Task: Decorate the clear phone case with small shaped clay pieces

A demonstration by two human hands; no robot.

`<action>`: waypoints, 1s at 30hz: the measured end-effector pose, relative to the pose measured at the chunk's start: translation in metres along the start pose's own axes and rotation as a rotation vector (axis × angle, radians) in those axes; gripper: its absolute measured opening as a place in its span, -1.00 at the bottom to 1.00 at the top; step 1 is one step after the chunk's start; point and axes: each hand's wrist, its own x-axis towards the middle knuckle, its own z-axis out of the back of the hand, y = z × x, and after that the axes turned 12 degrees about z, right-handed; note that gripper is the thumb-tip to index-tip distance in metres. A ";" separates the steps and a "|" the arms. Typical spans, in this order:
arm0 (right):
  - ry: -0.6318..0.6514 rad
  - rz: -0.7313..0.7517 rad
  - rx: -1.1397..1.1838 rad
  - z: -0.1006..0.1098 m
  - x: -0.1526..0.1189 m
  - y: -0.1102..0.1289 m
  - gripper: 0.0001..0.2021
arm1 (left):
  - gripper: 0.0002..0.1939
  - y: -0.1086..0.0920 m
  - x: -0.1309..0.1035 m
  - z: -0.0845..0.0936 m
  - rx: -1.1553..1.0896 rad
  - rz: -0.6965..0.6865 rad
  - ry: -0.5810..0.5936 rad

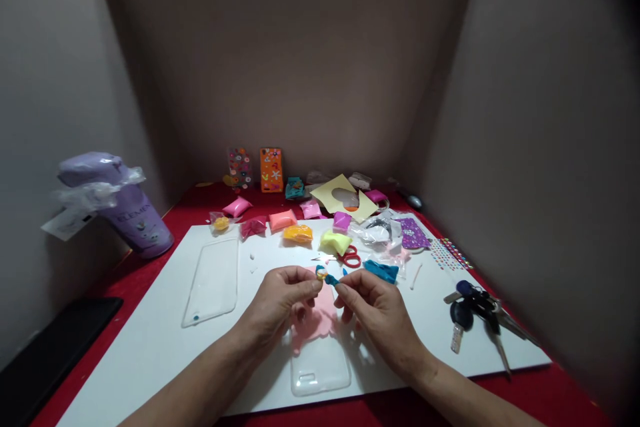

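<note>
Pinching one small blue clay piece (331, 277), left hand (280, 303) and right hand (377, 310), bagged clay packets (283, 220) beyond.

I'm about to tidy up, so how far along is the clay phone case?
Done: pink clay covers part of the clear case on the white board. In hand: left hand and right hand pinch a small blue clay piece. Left: the second clear case is bare.

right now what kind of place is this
Likely a home craft corner: a white board on a red table holds packets of coloured modelling clay, red scissors and clear phone cases.
</note>
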 end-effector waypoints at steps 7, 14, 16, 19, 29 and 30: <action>0.003 0.000 -0.004 -0.001 0.001 0.001 -0.77 | -0.80 0.000 -0.001 0.000 0.007 0.023 -0.007; 0.008 0.010 -0.004 -0.001 -0.001 0.001 -0.77 | -0.82 0.000 -0.001 -0.001 0.022 0.027 -0.003; 0.006 0.013 -0.004 -0.001 -0.001 0.002 -0.77 | -0.82 -0.001 -0.001 -0.001 0.022 0.028 -0.007; -0.006 0.007 -0.005 -0.001 -0.001 0.003 -0.77 | -0.81 0.000 -0.001 0.000 0.025 0.025 -0.006; -0.013 0.016 0.017 -0.002 -0.002 0.007 -0.77 | -0.80 -0.001 -0.001 0.000 0.028 0.024 -0.015; -0.013 0.015 0.021 -0.002 -0.002 0.007 -0.77 | -0.80 -0.001 -0.001 0.000 0.027 0.022 -0.014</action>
